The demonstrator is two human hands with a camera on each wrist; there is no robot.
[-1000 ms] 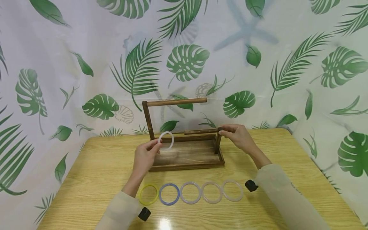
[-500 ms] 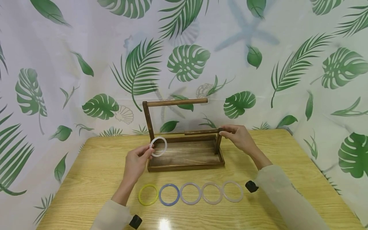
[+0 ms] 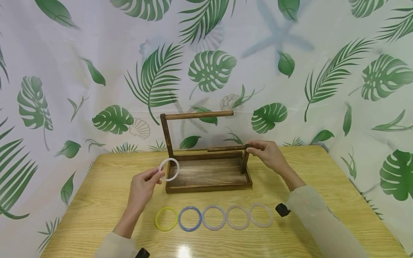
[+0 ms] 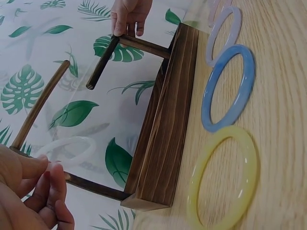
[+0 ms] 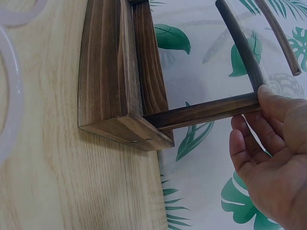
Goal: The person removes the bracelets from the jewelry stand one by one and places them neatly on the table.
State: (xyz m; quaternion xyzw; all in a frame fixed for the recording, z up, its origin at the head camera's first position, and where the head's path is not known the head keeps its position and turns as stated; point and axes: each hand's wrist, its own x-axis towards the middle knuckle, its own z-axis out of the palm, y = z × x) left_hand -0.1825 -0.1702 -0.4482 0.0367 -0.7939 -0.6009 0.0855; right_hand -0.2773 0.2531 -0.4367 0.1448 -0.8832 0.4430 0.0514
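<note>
My left hand (image 3: 142, 188) pinches a translucent white bangle (image 3: 179, 169) between thumb and fingers. It holds the bangle upright in front of the left end of a dark wooden display stand (image 3: 209, 187). In the left wrist view the white bangle (image 4: 76, 138) looks faint beyond the fingertips. My right hand (image 3: 269, 156) pinches the top of the stand's short right post (image 5: 206, 111), where a short bar (image 3: 226, 148) runs left from it. A taller left post (image 3: 166, 136) carries a longer bar (image 3: 200, 115) with a free right end.
In front of the stand lies a row of bangles on the wooden table (image 3: 96, 200): yellow (image 3: 166, 230), blue (image 3: 190, 230) and several pale ones (image 3: 214, 229). A leaf-patterned cloth (image 3: 226, 21) hangs behind the table.
My left hand has moved left and down toward me, carrying the white bangle from inside the stand's outline to its left end. The right hand stays on the short post.
</note>
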